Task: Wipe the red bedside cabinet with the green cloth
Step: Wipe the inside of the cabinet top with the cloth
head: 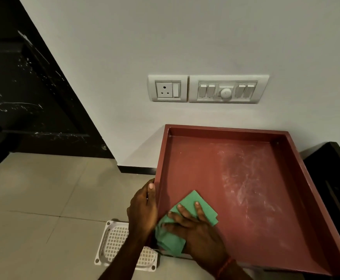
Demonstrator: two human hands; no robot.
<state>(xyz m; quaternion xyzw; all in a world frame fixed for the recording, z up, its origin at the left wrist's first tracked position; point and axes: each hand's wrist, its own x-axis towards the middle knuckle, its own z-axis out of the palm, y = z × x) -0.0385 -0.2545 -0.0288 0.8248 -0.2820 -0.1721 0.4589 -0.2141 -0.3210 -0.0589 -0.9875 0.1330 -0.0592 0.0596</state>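
Note:
The red bedside cabinet [215, 158] stands against the white wall, and its top is a shallow tray with a raised rim. Pale dusty smears cover the right half of the top. A folded green cloth [193, 201] lies in the near left corner of the top. My right hand [197, 229] lies flat on the cloth with its fingers spread, pressing it onto the surface. My left hand [143, 209] grips the cabinet's left rim, thumb on top of the edge.
A white plastic grille [114, 241] lies on the tiled floor just left of the cabinet. A socket and switch panel [207, 88] sits on the wall above. A dark door [23, 87] stands at left and dark furniture [334, 178] at right.

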